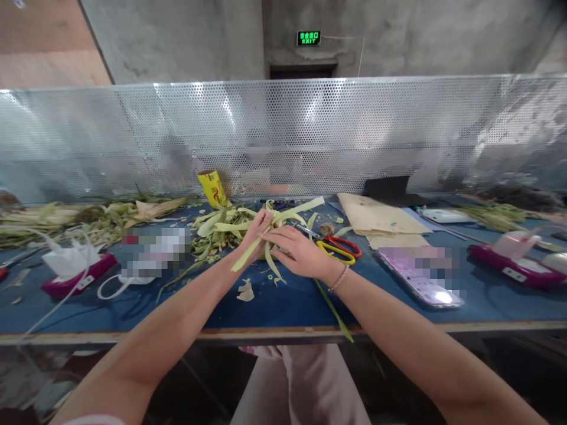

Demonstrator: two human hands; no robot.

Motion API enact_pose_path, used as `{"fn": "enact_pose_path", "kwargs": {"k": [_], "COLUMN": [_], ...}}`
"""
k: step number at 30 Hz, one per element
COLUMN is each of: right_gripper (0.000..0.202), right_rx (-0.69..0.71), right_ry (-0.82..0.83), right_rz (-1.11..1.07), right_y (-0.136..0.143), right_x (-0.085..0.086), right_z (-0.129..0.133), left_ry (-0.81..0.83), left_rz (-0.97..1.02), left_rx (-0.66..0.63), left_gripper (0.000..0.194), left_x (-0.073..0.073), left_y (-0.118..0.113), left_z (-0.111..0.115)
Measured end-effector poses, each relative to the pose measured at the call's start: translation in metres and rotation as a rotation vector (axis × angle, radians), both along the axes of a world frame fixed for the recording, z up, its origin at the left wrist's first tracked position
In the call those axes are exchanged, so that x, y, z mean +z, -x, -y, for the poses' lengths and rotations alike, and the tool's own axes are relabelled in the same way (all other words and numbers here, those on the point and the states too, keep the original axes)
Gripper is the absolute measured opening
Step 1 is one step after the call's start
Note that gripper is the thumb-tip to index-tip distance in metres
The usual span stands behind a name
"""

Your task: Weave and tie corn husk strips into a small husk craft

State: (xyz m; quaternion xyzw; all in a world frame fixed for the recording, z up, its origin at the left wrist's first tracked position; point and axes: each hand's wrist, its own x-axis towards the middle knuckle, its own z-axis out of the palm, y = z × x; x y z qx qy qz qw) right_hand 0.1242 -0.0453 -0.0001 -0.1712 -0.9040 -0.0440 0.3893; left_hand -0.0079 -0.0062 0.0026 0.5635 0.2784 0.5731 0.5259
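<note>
Pale green leaf strips (305,208) fan out around my two hands at the middle of the blue table. My left hand (258,235) is closed round the strips, and one strip hangs down past its wrist side. Against it from the right lies my right hand (295,249), its fingers bent over the strips at the crossing point; its fingertips are partly hidden. A heap of green leaf scraps (212,239) sits just left of my hands. To the right are scissors (341,249) with red and yellow handles, beside a small roll of brown twine (326,229).
Behind stand a yellow can (212,189) and a perforated metal screen (310,130). More husks (106,218) lie at the left. Purple power strips (80,277) with cables sit at both sides. Brown paper (381,215) and a phone (419,277) lie at the right.
</note>
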Motion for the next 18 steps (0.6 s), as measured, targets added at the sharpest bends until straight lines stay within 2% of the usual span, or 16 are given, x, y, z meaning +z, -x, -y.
{"fn": "enact_pose_path", "kwargs": {"k": [5,9,12,16,18], "right_gripper": [0.041,0.037,0.036,0.039,0.04], "right_rx": [-0.021,0.035,0.115,0.171,0.209], "right_ry": [0.163,0.399,0.547,0.68,0.749], "right_rz": [-0.222,-0.332,-0.384,-0.49,-0.528], "right_y": [-0.004,-0.007,-0.008,-0.006,-0.003], "right_x": [-0.006,-0.009,-0.008,-0.011,-0.014], "right_z": [-0.015,-0.025,-0.025,-0.025,-0.026], "left_ry": [-0.027,-0.129,-0.208,-0.242,-0.266], "left_rz": [-0.006,-0.062,-0.09,-0.076,-0.068], "left_rx": [0.025,0.049,0.055,-0.008,0.054], "left_gripper": [0.013,0.012,0.014,0.023,0.031], "left_x": [0.0,-0.004,-0.008,-0.012,-0.012], "left_y": [-0.002,0.0,0.003,0.002,0.001], "left_z": [0.001,-0.006,-0.01,-0.007,-0.003]}}
